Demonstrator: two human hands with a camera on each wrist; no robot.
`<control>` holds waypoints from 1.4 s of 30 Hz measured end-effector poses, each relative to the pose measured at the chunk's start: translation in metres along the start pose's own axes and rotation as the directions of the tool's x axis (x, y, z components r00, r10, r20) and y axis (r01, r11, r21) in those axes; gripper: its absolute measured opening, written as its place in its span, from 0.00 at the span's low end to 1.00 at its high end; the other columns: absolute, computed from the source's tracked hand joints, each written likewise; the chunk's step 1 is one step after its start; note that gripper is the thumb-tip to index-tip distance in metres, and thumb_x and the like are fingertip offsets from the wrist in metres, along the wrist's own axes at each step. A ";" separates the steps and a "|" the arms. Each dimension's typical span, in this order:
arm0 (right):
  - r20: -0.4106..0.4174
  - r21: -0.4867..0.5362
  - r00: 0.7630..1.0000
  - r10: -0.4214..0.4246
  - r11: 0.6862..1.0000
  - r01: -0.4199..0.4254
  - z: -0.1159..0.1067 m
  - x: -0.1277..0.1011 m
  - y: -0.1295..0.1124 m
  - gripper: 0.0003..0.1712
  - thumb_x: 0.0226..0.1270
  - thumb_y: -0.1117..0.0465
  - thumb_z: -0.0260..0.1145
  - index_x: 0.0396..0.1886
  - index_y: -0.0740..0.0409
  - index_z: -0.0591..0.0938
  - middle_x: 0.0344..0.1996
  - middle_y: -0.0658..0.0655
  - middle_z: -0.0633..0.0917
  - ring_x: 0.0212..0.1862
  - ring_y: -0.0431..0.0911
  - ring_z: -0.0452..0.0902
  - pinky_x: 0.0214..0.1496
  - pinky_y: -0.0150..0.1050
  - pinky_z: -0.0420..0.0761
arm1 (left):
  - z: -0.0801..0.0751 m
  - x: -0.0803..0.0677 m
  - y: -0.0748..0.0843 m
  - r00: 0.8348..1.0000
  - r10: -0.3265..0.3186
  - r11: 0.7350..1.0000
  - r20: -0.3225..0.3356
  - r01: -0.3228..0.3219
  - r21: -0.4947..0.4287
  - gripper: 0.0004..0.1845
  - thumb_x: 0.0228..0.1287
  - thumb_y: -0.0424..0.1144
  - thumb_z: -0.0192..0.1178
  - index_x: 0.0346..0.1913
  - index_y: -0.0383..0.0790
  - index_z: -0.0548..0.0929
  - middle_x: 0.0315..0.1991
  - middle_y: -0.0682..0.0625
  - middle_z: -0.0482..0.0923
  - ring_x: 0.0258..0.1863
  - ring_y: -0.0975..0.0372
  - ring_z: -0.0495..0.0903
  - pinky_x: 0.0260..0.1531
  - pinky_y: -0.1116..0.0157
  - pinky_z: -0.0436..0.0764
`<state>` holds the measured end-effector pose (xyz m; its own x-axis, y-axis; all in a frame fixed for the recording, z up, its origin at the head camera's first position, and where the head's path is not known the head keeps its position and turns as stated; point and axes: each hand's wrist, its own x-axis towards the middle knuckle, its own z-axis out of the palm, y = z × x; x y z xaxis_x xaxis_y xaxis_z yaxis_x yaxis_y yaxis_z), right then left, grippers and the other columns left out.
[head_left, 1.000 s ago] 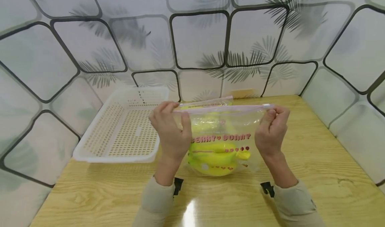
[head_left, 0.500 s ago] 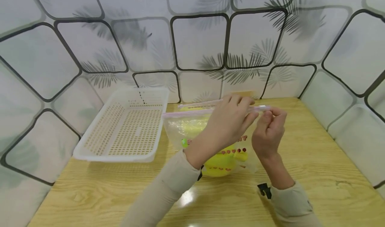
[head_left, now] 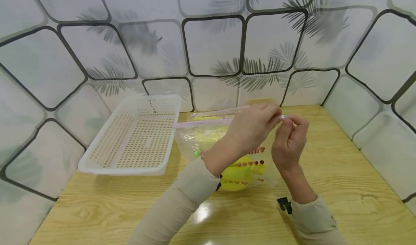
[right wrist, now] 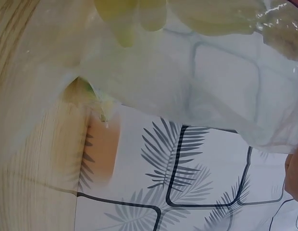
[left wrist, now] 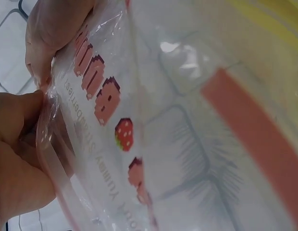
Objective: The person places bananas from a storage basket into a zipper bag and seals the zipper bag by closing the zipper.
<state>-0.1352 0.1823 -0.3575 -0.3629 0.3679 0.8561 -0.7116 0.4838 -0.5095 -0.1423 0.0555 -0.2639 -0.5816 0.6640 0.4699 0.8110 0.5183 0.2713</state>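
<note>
A clear zip bag (head_left: 186, 144) with a pink zip strip and red lettering stands raised over the table. Yellow bananas (head_left: 238, 174) show through its plastic. My right hand (head_left: 290, 144) grips the bag's top right corner with curled fingers. Reaching across the bag, my left hand (head_left: 251, 127) pinches the zip strip close beside the right hand, near the white slider (head_left: 284, 117). The left hand hides much of the strip and lettering. In the left wrist view, fingers meet at the bag's rim (left wrist: 45, 149). The right wrist view looks past the bag's plastic (right wrist: 154, 72) at bananas.
A white perforated plastic basket (head_left: 87, 160) stands on the wooden table (head_left: 107, 209) at left. Behind the held bag lies another zip bag (head_left: 212, 113) with yellow contents. Patterned wall panels (head_left: 212, 43) enclose the back and sides.
My left hand has left the bag's top left corner and crossed right along the zip strip to the slider end. The right hand keeps its grip on the corner, nearly still.
</note>
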 end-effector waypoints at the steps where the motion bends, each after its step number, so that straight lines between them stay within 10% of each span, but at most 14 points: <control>1: -0.009 -0.008 1.000 -0.013 1.000 0.013 0.000 0.000 0.000 0.22 0.80 0.57 0.50 0.42 0.78 0.69 0.11 0.49 0.64 0.15 0.32 0.55 0.19 0.23 0.56 | 0.000 -0.001 0.000 1.000 0.015 1.000 -0.007 -0.015 0.003 0.08 0.77 0.42 0.52 0.45 0.43 0.80 0.37 0.54 0.80 0.33 0.63 0.76 0.31 0.72 0.74; 14: -0.088 -0.085 0.995 -0.052 0.995 0.045 0.001 0.000 0.000 0.26 0.79 0.52 0.53 0.37 0.76 0.72 0.12 0.55 0.64 0.16 0.32 0.54 0.20 0.22 0.55 | 0.009 -0.019 -0.010 0.994 0.058 0.997 -0.090 -0.054 0.048 0.08 0.78 0.39 0.50 0.46 0.41 0.79 0.40 0.52 0.82 0.39 0.60 0.78 0.51 0.65 0.77; 21: 0.026 0.116 0.998 0.053 0.992 -0.055 -0.004 0.003 -0.001 0.14 0.77 0.67 0.50 0.40 0.80 0.69 0.12 0.48 0.65 0.13 0.33 0.56 0.16 0.24 0.57 | 0.009 -0.022 -0.015 0.988 0.063 0.996 -0.141 -0.052 0.076 0.08 0.77 0.39 0.53 0.47 0.42 0.81 0.42 0.52 0.83 0.42 0.59 0.79 0.41 0.68 0.79; 28: 0.085 0.138 0.996 -0.012 0.990 0.000 -0.004 0.006 -0.005 0.25 0.78 0.57 0.56 0.40 0.83 0.70 0.25 0.50 0.77 0.18 0.34 0.67 0.23 0.22 0.69 | 0.005 -0.021 -0.014 0.971 0.149 0.986 -0.189 -0.132 0.099 0.09 0.73 0.42 0.58 0.48 0.43 0.84 0.40 0.52 0.82 0.40 0.59 0.78 0.42 0.69 0.78; 42: -0.009 0.170 0.994 0.113 0.979 -0.110 -0.002 0.004 -0.011 0.15 0.74 0.70 0.57 0.36 0.84 0.69 0.22 0.48 0.76 0.19 0.35 0.67 0.20 0.24 0.65 | 0.011 -0.030 -0.024 0.954 0.165 0.985 -0.250 -0.145 0.094 0.06 0.74 0.36 0.56 0.41 0.39 0.82 0.33 0.50 0.78 0.35 0.59 0.75 0.36 0.72 0.76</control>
<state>-0.1275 0.1794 -0.3486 -0.4354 0.4271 0.7924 -0.7594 0.2984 -0.5781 -0.1453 0.0294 -0.2937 -0.4055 0.5844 0.7029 0.8774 0.4647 0.1197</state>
